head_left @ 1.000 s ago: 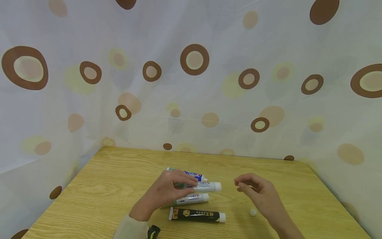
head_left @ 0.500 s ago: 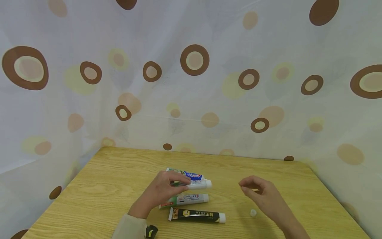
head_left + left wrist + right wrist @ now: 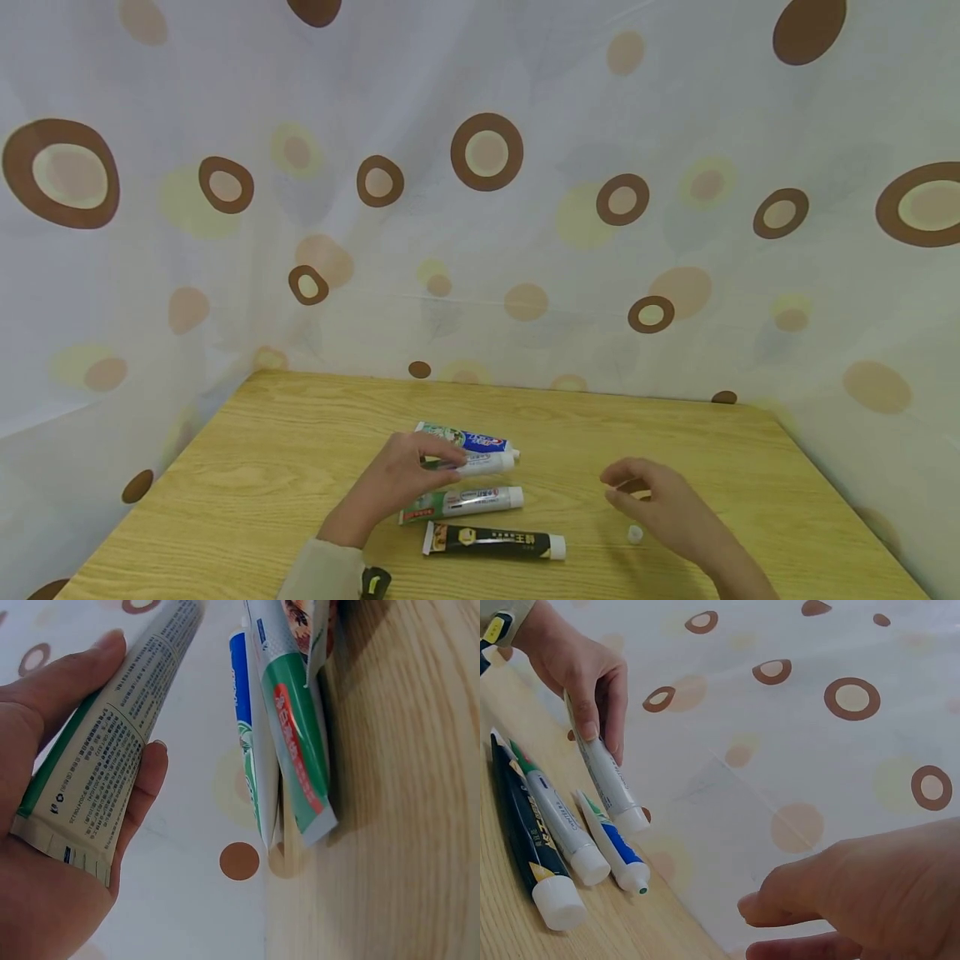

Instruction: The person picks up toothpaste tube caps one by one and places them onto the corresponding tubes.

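Note:
My left hand (image 3: 397, 477) grips a silver-white toothpaste tube (image 3: 487, 463) between thumb and fingers, its white cap pointing right. In the left wrist view the tube's printed back (image 3: 112, 742) faces the camera, raised off the table. Just behind it lies a blue and green toothpaste tube (image 3: 483, 442); its bare nozzle (image 3: 642, 889) shows in the right wrist view. Off to the right, my right hand (image 3: 667, 508) hovers with fingers loosely bent and thumb apart, nothing visible between them. A small white cap (image 3: 635, 534) lies on the table below that hand.
Nearer to me, a second silver and green toothpaste tube (image 3: 483, 501) and a black toothpaste tube (image 3: 495, 542) lie on the wooden table (image 3: 300, 433), both capped. A dotted curtain (image 3: 480, 250) closes off the back and sides.
My left hand has drawn the silver-white tube to the left, uncovering more of the blue one. The right hand has shifted slightly right and toward me. The other tubes stay put.

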Tool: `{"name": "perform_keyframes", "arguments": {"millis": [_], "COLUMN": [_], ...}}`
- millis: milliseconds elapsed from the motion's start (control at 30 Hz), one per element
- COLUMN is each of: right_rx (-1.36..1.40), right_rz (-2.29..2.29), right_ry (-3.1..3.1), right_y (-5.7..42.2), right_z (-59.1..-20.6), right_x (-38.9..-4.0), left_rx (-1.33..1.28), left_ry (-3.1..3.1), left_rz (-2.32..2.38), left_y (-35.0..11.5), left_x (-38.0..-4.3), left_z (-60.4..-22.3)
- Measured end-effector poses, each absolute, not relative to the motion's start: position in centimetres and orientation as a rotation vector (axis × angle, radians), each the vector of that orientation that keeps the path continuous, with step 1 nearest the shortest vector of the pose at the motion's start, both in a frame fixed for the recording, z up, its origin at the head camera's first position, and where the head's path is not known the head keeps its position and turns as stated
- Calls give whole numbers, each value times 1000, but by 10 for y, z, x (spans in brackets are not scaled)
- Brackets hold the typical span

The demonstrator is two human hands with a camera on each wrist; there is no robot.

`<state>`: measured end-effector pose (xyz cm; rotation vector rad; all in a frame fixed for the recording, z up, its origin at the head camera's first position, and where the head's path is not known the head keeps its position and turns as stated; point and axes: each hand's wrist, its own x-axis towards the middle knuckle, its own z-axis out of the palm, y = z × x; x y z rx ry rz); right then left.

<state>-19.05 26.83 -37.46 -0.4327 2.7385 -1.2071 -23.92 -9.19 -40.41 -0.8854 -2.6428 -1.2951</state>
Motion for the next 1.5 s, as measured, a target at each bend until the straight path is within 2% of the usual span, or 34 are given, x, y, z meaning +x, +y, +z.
{"name": "perform_keyframes", "arguments": {"millis": [567, 1500], "right_rx": [-302, -436], "right_rz": [-991, -854], "right_ry": [2733, 2669], "right_y": [275, 283], "right_z": [-392, -408], "right_x": [-196, -197], "left_rx": [-811, -726], "left_ry": [-2721, -2834], "left_rz": [-1302, -1198], "left_y": [-96, -105], "left_x": [-245, -252], "left_z": [-414, -430]}}
